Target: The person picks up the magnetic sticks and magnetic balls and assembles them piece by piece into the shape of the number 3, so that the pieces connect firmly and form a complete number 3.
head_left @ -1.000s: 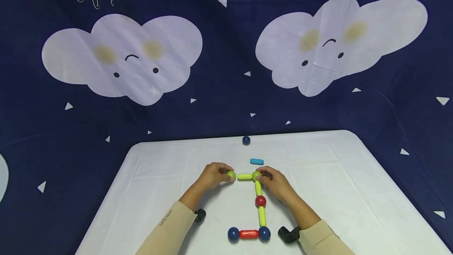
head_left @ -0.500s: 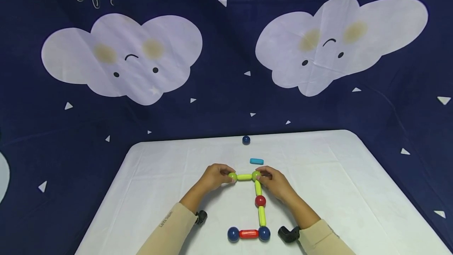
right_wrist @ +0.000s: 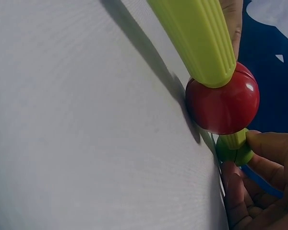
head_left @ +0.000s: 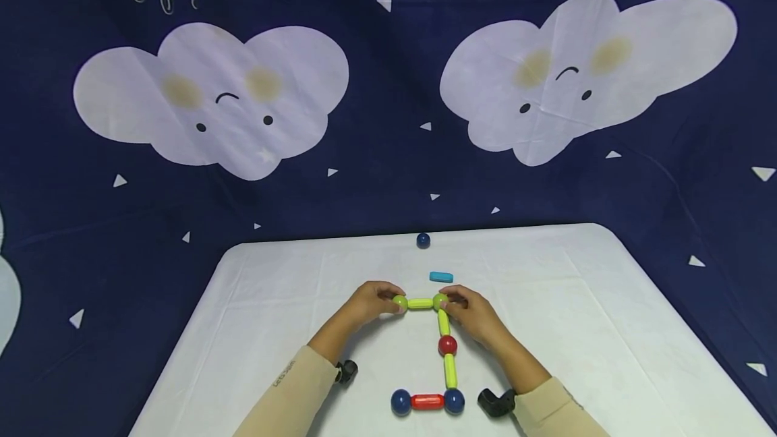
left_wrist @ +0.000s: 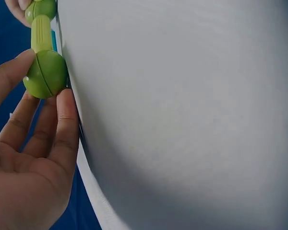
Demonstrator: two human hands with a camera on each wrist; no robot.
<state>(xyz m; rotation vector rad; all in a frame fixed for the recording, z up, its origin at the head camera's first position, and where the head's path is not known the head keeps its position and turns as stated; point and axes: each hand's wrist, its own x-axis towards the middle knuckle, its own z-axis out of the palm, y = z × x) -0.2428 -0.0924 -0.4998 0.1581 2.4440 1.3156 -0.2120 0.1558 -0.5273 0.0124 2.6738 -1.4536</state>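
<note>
My left hand (head_left: 371, 301) pinches a green ball (left_wrist: 46, 74) between thumb and fingers. That ball meets the left end of a yellow-green rod (head_left: 420, 303). At the rod's other end is a second green ball (head_left: 440, 301), pinched by my right hand (head_left: 473, 314). From there another yellow-green rod (head_left: 444, 323) runs toward me to a red ball (right_wrist: 222, 100). A further yellow-green rod (head_left: 450, 371) links the red ball to a dark blue ball (head_left: 454, 401). A red rod (head_left: 427, 402) joins this one to another dark blue ball (head_left: 401, 402) on the left.
Beyond the hands, a light blue rod (head_left: 441, 277) lies loose on the white table (head_left: 291, 288). A separate dark blue ball (head_left: 423, 241) sits near the table's far edge. Behind it hangs a navy cloth (head_left: 388, 187) printed with clouds.
The left hand has moved slightly right with its green ball, closing the gap to the yellow-green rod, which it now meets. The right hand has kept its hold in place.
</note>
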